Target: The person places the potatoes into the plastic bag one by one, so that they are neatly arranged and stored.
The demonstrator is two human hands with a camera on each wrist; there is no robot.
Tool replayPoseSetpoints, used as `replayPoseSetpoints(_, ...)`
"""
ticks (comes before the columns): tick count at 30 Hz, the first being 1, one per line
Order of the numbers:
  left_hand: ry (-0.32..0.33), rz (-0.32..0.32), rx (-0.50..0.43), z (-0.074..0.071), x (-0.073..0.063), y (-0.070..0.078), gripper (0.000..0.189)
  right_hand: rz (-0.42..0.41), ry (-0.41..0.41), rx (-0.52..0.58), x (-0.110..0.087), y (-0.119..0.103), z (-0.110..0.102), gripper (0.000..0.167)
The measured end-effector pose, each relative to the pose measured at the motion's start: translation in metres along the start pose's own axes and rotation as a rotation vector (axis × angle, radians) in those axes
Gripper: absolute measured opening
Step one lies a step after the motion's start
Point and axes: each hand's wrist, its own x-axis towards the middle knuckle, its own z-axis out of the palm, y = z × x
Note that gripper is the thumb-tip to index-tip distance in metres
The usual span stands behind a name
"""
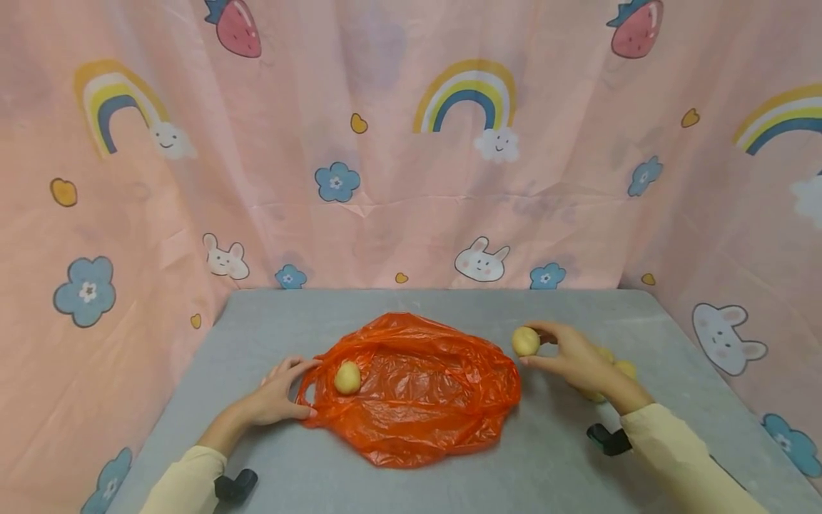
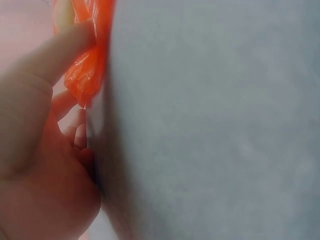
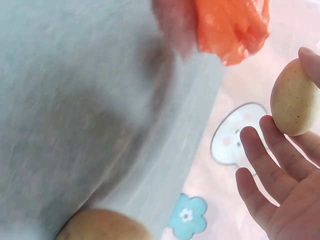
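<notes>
An orange-red plastic bag (image 1: 417, 428) lies spread on the table with its mouth facing up. Inside its left part sits one yellow potato (image 1: 347, 378). My left hand (image 1: 280, 395) holds the bag's left handle edge, thumb at the lower strip and fingers at the upper; the left wrist view shows the thumb against the crumpled plastic (image 2: 86, 75). Just off the bag's right rim, my right hand (image 1: 574, 360) pinches a second potato (image 1: 526, 341) between thumb and fingers. That speckled potato (image 3: 295, 100) also appears in the right wrist view, held at the fingertips.
Several more potatoes (image 1: 626, 369) rest on the grey table (image 1: 308, 478) at the right, partly hidden behind my right forearm. One tan potato (image 3: 107, 227) shows low in the right wrist view. A pink patterned curtain (image 1: 411, 164) stands along the table's back and sides.
</notes>
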Motion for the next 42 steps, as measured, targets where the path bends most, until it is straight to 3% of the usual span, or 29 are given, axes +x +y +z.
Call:
replayPoseSetpoints(11, -0.004, 0.043, 0.007, 0.001, 0.005, -0.001, 0.087, -0.035, -0.036, 0.107, 0.007, -0.016, 0.007, 0.058)
replayPoseSetpoints(28, -0.019, 0.046, 0.009, 0.001, 0.011, 0.002, 0.086, -0.171, -0.074, 0.105, 0.03, -0.041, 0.011, 0.058)
replayPoseSetpoints(42, -0.031, 0.032, -0.003, -0.001, 0.004, -0.002, 0.087, -0.191, -0.158, 0.085, 0.034, -0.069, 0.03, 0.053)
